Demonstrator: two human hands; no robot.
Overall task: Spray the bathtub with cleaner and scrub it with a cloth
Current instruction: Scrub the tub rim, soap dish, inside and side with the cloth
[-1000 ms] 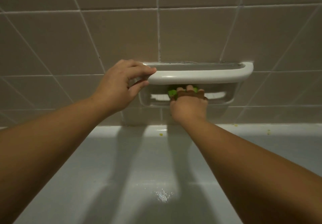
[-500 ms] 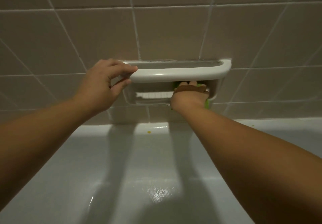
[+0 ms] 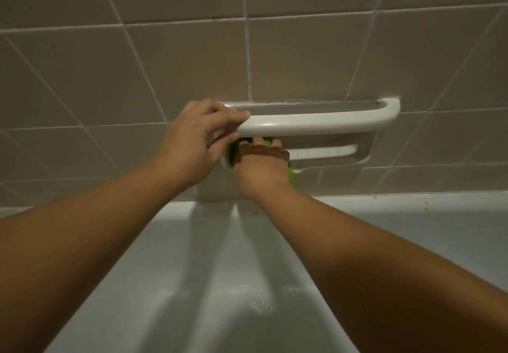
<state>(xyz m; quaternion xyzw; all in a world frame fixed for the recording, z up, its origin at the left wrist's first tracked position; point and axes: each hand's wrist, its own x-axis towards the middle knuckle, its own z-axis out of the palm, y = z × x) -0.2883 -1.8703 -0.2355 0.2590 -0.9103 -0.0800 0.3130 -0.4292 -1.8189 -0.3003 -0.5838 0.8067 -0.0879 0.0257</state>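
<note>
Now the left hand [image 3: 196, 144] curls round the ceramic grab bar's [image 3: 316, 123] left end; the right hand [image 3: 259, 165] presses a green cloth [image 3: 290, 174] into the soap recess's [image 3: 330, 152] left corner, above the bathtub rim [image 3: 412, 207].

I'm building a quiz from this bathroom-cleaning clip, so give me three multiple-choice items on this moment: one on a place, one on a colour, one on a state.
1. Where is the right hand?
A. in the recess under the soap dish bar
B. on the tub floor
C. flat on the upper wall tiles

2. What colour is the cloth under that hand?
A. blue
B. green
C. red

3. What is the left hand doing?
A. hanging idle
B. holding a spray bottle
C. gripping the bar's left end

Key: 1 A, its fingers reach in beneath the bar; 2 B, green shows round the hand; 3 C, fingers curl over the bar.
</note>
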